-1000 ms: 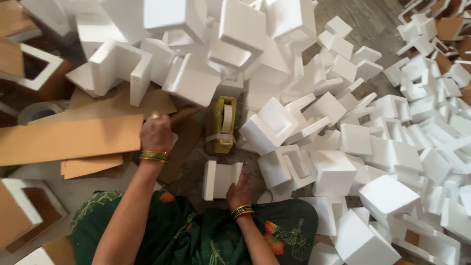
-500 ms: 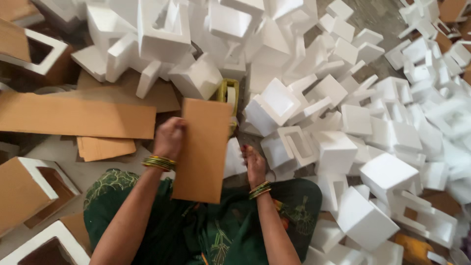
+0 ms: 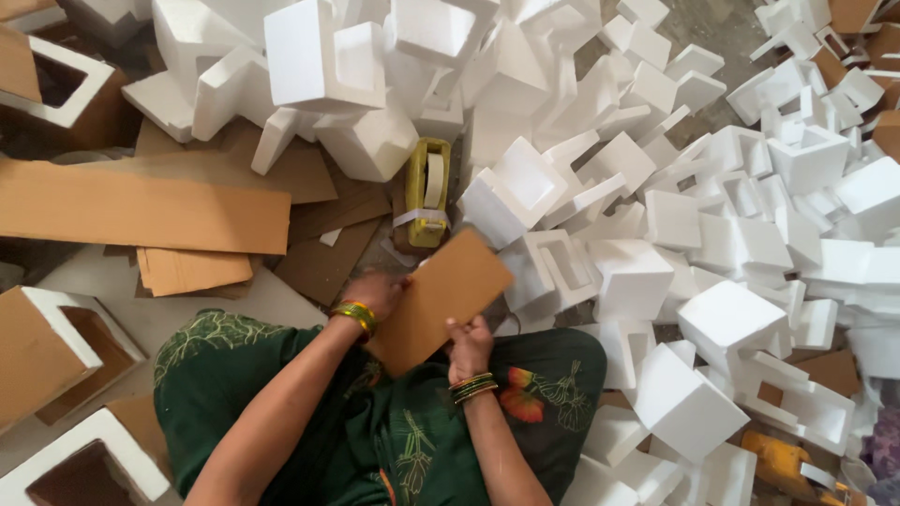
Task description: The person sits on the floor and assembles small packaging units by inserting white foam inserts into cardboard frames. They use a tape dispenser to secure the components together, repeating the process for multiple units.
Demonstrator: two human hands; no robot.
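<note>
Centrally, the left hand (image 3: 375,292) and right hand (image 3: 469,345) both grip a brown cardboard sheet (image 3: 439,298), now tilted across the lap (half a second ago it stood upright, held by the left alone). Just beyond the hands sits a yellow tape dispenser (image 3: 427,192); the foam piece earlier below the sheet is probably hidden. White foam blocks (image 3: 731,319) crowd rightward.

left hand (image 3: 375,290): grips cardboard sheet (image 3: 441,300), left edge
right hand (image 3: 469,345): holds sheet's lower edge
tape dispenser (image 3: 428,192): just beyond, among foam blocks (image 3: 525,187)
</note>
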